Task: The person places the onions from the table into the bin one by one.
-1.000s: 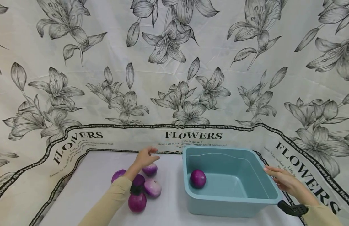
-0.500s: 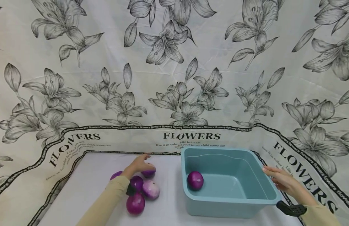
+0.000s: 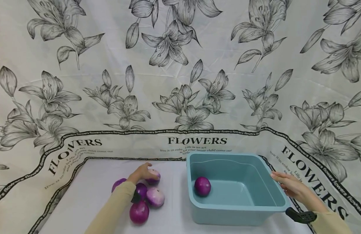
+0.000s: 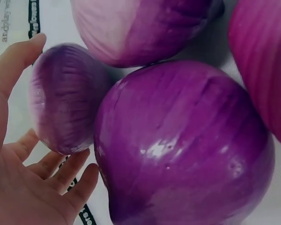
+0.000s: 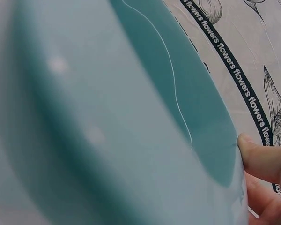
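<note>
My left hand [image 3: 141, 173] reaches over a cluster of red onions to the far onion [image 3: 154, 177]. In the left wrist view this onion [image 4: 68, 98] sits between the spread thumb and the fingers, which look near or touching its underside; no firm grip shows. A large purple onion [image 4: 182, 145] lies right beside it. My right hand [image 3: 291, 185] holds the right rim of a blue-green plastic tub [image 3: 227, 217]. In the right wrist view its thumb presses the tub's edge [image 5: 131, 117], with curled fingers below. One onion [image 3: 202, 186] lies inside the tub at the left.
Nearer onions are a pale one [image 3: 155, 197], a dark one [image 3: 141, 190], a magenta one [image 3: 139, 213] and one partly behind the left sleeve [image 3: 117, 184]. The white table [image 3: 78, 198] meets a flower-printed cloth [image 3: 180, 97] behind. A black wrist device [image 3: 300, 215] sits below the right hand.
My left hand has come down from above the far onion to beside it, thumb and fingers now around it. The right hand stays on the tub rim. The view has shifted slightly.
</note>
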Action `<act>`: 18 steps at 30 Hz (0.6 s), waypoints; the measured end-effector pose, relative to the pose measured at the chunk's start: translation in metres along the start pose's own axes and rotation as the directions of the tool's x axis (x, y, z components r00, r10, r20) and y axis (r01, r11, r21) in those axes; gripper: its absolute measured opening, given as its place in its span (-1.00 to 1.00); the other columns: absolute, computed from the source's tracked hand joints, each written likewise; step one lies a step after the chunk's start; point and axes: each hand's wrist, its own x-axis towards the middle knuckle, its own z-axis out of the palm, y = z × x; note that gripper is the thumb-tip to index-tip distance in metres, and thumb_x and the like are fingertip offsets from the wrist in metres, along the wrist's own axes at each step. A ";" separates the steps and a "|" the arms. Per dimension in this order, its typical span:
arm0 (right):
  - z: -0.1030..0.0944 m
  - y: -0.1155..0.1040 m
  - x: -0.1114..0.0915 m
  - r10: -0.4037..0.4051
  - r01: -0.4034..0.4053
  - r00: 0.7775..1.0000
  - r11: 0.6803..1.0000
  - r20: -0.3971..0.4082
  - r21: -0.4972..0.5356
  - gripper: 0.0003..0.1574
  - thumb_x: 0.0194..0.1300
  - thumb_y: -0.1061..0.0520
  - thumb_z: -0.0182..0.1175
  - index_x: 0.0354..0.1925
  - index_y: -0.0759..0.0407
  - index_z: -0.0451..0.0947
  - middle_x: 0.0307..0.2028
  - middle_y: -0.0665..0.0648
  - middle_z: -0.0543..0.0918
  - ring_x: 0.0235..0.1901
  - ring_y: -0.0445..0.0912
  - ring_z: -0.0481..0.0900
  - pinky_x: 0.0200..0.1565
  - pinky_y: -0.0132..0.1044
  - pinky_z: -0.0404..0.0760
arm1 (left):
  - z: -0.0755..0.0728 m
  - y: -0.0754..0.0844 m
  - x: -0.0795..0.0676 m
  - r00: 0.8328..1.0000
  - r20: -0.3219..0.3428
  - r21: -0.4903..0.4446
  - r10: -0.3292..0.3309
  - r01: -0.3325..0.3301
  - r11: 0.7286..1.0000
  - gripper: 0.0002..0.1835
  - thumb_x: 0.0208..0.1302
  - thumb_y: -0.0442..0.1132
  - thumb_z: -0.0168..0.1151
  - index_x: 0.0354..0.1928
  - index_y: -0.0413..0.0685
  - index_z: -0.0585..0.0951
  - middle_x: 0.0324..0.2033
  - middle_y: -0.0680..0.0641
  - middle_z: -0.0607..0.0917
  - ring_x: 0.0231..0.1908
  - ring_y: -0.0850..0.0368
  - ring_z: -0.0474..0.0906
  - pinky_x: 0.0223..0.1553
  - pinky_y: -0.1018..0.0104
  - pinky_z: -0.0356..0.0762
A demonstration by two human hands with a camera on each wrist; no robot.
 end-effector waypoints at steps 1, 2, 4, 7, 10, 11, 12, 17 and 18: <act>0.000 0.000 -0.001 -0.002 0.002 1.000 1.000 0.014 -0.022 0.09 0.43 -0.22 -0.02 0.43 0.49 -0.29 -0.18 0.02 0.63 -0.26 -0.19 0.58 -0.20 -0.25 0.63 | 0.000 -0.001 0.000 1.000 0.005 0.005 -0.011 0.011 1.000 -0.09 -0.16 -0.11 0.51 0.25 -0.37 0.33 0.08 -0.44 0.52 0.13 -0.34 0.45 0.22 -0.16 0.37; -0.001 0.000 -0.002 -0.005 0.006 1.000 0.999 0.029 -0.043 0.09 0.44 -0.24 -0.06 0.42 0.51 -0.30 -0.11 0.19 0.62 -0.23 -0.17 0.58 -0.13 -0.20 0.64 | 0.001 -0.001 0.000 1.000 0.009 0.009 -0.021 0.021 1.000 -0.09 -0.16 -0.11 0.51 0.25 -0.37 0.33 0.07 -0.43 0.53 0.12 -0.33 0.45 0.22 -0.15 0.36; -0.001 0.000 -0.003 -0.004 0.007 0.999 0.998 0.044 -0.069 0.09 0.46 -0.25 -0.11 0.41 0.53 -0.31 -0.04 0.34 0.57 -0.25 -0.18 0.56 -0.13 -0.21 0.62 | 0.003 -0.003 -0.001 1.000 0.013 0.012 -0.028 0.028 1.000 -0.10 -0.17 -0.13 0.52 0.23 -0.38 0.33 0.05 -0.42 0.54 0.12 -0.31 0.46 0.23 -0.13 0.36; 0.000 0.000 -0.002 0.007 -0.006 1.000 0.998 0.024 -0.062 0.10 0.43 -0.26 -0.07 0.42 0.50 -0.29 -0.06 0.32 0.58 -0.28 -0.19 0.54 -0.17 -0.24 0.61 | 0.009 -0.004 -0.003 0.999 0.023 0.014 -0.025 0.025 1.000 -0.12 -0.18 -0.17 0.53 0.21 -0.40 0.34 0.00 -0.40 0.56 0.06 -0.27 0.49 0.19 -0.09 0.42; 0.002 -0.001 -0.001 0.007 -0.007 1.000 1.000 -0.002 -0.011 0.08 0.42 -0.21 0.00 0.44 0.45 -0.27 -0.30 -0.13 0.57 -0.45 -0.24 0.46 -0.38 -0.38 0.49 | 0.012 -0.003 -0.006 0.999 0.027 0.058 -0.027 0.025 0.998 -0.12 -0.18 -0.15 0.53 0.20 -0.39 0.35 -0.01 -0.39 0.56 0.05 -0.25 0.51 0.16 -0.08 0.44; 0.003 -0.001 0.000 0.010 -0.010 1.000 1.000 -0.006 -0.002 0.08 0.42 -0.21 0.00 0.44 0.44 -0.27 -0.30 -0.14 0.57 -0.44 -0.25 0.47 -0.38 -0.38 0.50 | 0.012 -0.002 -0.006 0.999 0.029 0.075 -0.029 0.027 0.997 -0.13 -0.18 -0.15 0.53 0.19 -0.38 0.36 -0.01 -0.38 0.57 0.05 -0.24 0.51 0.16 -0.08 0.45; 0.003 -0.001 0.000 0.009 -0.009 1.000 1.000 -0.006 0.005 0.07 0.42 -0.20 0.01 0.44 0.44 -0.27 -0.30 -0.15 0.57 -0.44 -0.25 0.48 -0.38 -0.39 0.50 | 0.012 -0.001 -0.007 0.999 0.027 0.092 -0.032 0.029 0.995 -0.13 -0.18 -0.14 0.54 0.19 -0.36 0.37 -0.01 -0.38 0.57 0.05 -0.24 0.51 0.17 -0.08 0.44; 0.003 -0.001 -0.001 0.007 -0.007 1.000 1.000 -0.019 0.014 0.09 0.40 -0.21 0.03 0.45 0.44 -0.26 -0.31 -0.16 0.59 -0.42 -0.24 0.52 -0.41 -0.39 0.50 | 0.011 0.001 -0.006 1.000 0.014 0.128 -0.024 0.022 0.991 -0.13 -0.22 -0.12 0.56 0.17 -0.34 0.39 -0.03 -0.37 0.58 0.02 -0.24 0.53 0.14 -0.08 0.47; 0.003 -0.001 -0.002 0.005 -0.005 1.000 1.000 -0.020 0.010 0.09 0.40 -0.21 0.03 0.45 0.44 -0.26 -0.31 -0.16 0.59 -0.42 -0.24 0.52 -0.41 -0.39 0.51 | 0.010 0.000 -0.005 1.000 0.009 0.132 -0.018 0.017 0.991 -0.12 -0.23 -0.12 0.56 0.16 -0.35 0.39 -0.03 -0.37 0.58 0.01 -0.24 0.53 0.14 -0.08 0.47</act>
